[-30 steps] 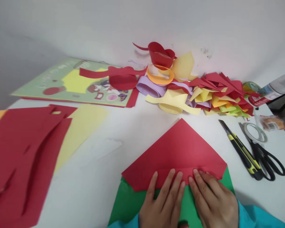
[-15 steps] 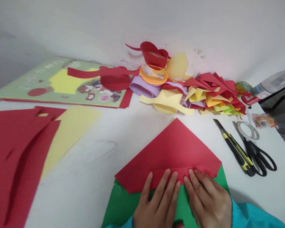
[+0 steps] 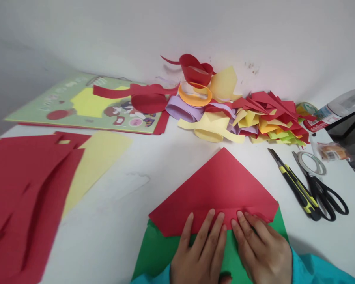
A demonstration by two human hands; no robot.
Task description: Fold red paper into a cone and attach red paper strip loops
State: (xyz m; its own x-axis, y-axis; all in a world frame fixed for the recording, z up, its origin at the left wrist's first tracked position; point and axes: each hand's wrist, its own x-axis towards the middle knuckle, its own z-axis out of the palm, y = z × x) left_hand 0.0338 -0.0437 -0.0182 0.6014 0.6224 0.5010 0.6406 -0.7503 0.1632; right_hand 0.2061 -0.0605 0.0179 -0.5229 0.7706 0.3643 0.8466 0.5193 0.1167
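Observation:
A folded sheet of red paper (image 3: 221, 181) points away from me, its near strip turned over. It lies partly over a green sheet (image 3: 156, 250) on the white table. My left hand (image 3: 201, 250) is flat with its fingers spread, the fingertips on the red paper's near edge. Beside it, my right hand (image 3: 260, 246) rests with outstretched fingers on the same folded strip. Both palms are above the green sheet, and neither hand grips anything.
At the right lie a utility knife (image 3: 297, 187), black-handled scissors (image 3: 328, 197) and a tape roll (image 3: 313, 163). Folded paper pieces (image 3: 263, 114) and paper loops are heaped along the wall. Red sheets (image 3: 20, 189) and a green printed pad (image 3: 56, 112) are on the left. A bottle (image 3: 334, 110) lies far right.
The view has shifted slightly, so everything sits a little further right. Both hands stay pressed on the red paper's fold, with hardly any movement.

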